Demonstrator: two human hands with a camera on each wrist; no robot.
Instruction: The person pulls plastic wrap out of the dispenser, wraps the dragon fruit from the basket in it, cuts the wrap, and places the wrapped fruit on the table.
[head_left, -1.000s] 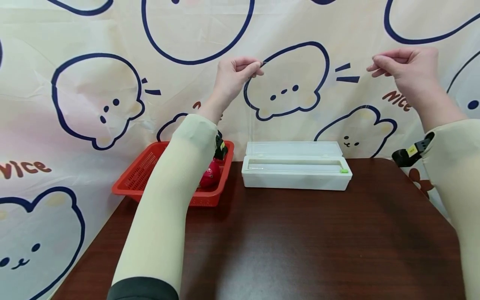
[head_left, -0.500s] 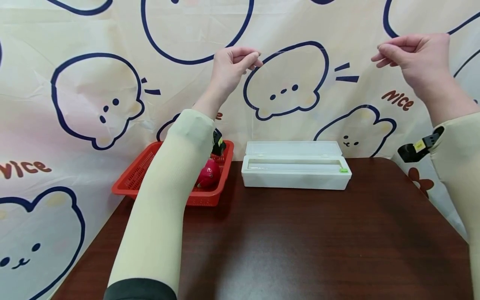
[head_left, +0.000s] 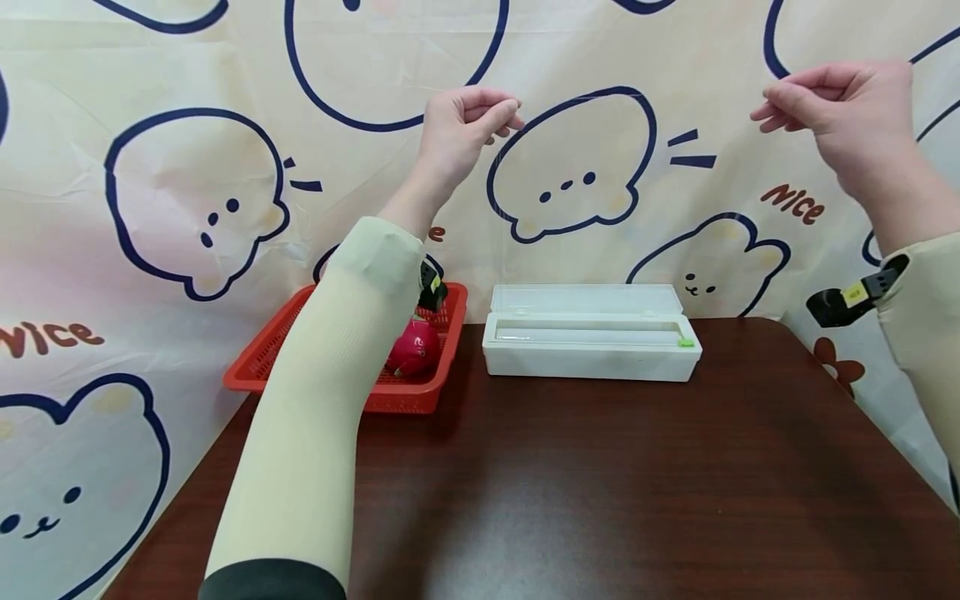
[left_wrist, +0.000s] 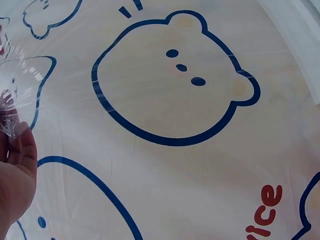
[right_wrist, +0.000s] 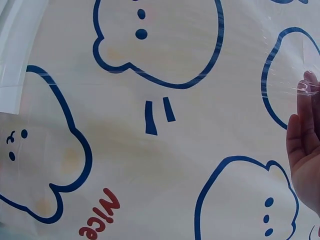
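Observation:
Clear cling film (left_wrist: 30, 65) stretches between my raised hands; its creases and glints show in both wrist views. My left hand (head_left: 465, 133) pinches one end between thumb and fingers, left of the middle in the head view. At upper right, my right hand (head_left: 847, 117) pinches the other end, where the film gathers in wrinkles at the fingertips. Below and between the hands, a white cling film dispenser (head_left: 588, 364) stands on the table with its lid (head_left: 585, 297) raised. A green slide cutter (head_left: 686, 342) sits at the right end of its front edge.
A red plastic basket (head_left: 243, 377) stands left of the dispenser, partly hidden by my left sleeve. Inside it lies a pinkish-red round fruit (head_left: 417, 346). The dark brown table (head_left: 600, 483) backs onto a cartoon-print sheet (head_left: 390, 183).
My right hand has moved up and to the right. The left hand has risen slightly and shifted left, so the hands are wider apart. Dispenser and basket have stayed put.

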